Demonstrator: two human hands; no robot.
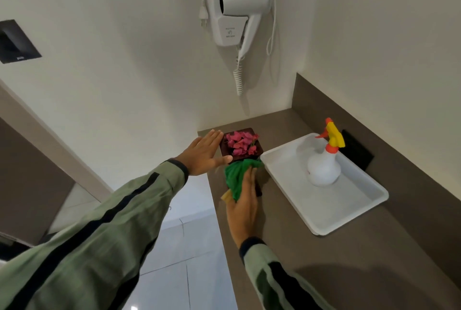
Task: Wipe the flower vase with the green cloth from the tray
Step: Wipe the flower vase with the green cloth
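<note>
Both hands are working at the flower vase (241, 146), a dark square pot of pink blossoms sitting near the counter (287, 247) corner. Flat and open, the left hand (204, 154) is pressing against the vase's left side, likely steadying it. With fingers closed on the bunched green cloth (237, 180), the right hand (243, 206) is holding the soft, crumpled fabric against the near face. Just right, a smooth white plastic tray (349, 220) is carrying a spray bottle (324, 162).
</note>
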